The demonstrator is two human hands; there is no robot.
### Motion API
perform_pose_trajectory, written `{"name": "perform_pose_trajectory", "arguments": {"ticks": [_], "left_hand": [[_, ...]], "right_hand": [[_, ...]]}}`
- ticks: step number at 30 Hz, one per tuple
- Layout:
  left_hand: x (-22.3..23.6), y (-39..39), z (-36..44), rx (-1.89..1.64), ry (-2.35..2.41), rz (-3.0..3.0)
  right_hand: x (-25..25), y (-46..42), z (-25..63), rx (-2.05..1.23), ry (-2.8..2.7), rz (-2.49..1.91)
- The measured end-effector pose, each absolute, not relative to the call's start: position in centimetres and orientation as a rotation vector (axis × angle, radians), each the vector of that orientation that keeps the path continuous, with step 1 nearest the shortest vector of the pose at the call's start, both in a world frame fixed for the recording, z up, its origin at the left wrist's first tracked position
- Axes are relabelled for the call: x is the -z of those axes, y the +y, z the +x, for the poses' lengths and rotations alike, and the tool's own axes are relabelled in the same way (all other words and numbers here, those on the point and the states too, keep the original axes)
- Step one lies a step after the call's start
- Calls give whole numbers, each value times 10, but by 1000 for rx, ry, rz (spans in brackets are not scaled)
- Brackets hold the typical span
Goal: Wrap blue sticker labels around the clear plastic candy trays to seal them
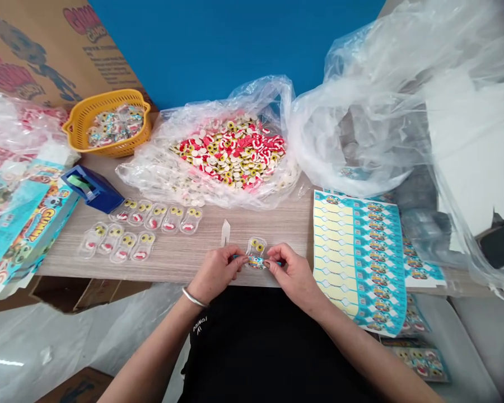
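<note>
Both my hands pinch one small clear candy pack (256, 249) at the table's front edge. My left hand (216, 271) grips its left end, with a bracelet on the wrist. My right hand (292, 271) grips its right end. A blue sticker strip runs across the pack's lower end between my fingertips. Behind it lies a small white paper tab (225, 232). Two rows of filled clear packs (140, 229) lie to the left.
An open plastic bag of red, white and yellow gummies (231, 151) sits behind. Sticker sheets (357, 252) lie at right under a large empty plastic bag (386, 112). A yellow basket (109, 120), blue tape dispenser (90, 187) and printed boxes (21, 218) stand left.
</note>
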State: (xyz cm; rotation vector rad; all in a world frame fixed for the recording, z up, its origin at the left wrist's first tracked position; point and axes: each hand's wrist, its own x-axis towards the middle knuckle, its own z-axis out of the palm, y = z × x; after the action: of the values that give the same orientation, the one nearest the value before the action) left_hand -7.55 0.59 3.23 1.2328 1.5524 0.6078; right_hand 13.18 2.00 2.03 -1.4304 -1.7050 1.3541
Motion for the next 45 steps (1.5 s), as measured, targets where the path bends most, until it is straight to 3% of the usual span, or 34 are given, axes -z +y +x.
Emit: {"name": "perform_pose_trajectory", "arguments": {"ticks": [22, 30, 33, 36, 40, 45], "left_hand": [[-14, 41, -75, -136, 1879, 1647], [-33, -21, -90, 90, 2144, 1582], [-27, -66, -101, -13, 2122, 1339], [-13, -95, -100, -408, 1952, 845], [5, -101, -80, -988, 1597, 179], [-3, -93, -72, -1240, 1537, -13]], "right_hand": [[-20, 49, 111, -992, -2366, -1692], [-28, 41, 104, -1034, -2534, -1648], [-29, 29, 94, -1039, -2577, -1575], [-30, 16, 78, -1057, -2651, -1452], [-32, 4, 61, -1129, -2704, -1278], [-30, 8, 68, -1357, -2401, -1392]]}}
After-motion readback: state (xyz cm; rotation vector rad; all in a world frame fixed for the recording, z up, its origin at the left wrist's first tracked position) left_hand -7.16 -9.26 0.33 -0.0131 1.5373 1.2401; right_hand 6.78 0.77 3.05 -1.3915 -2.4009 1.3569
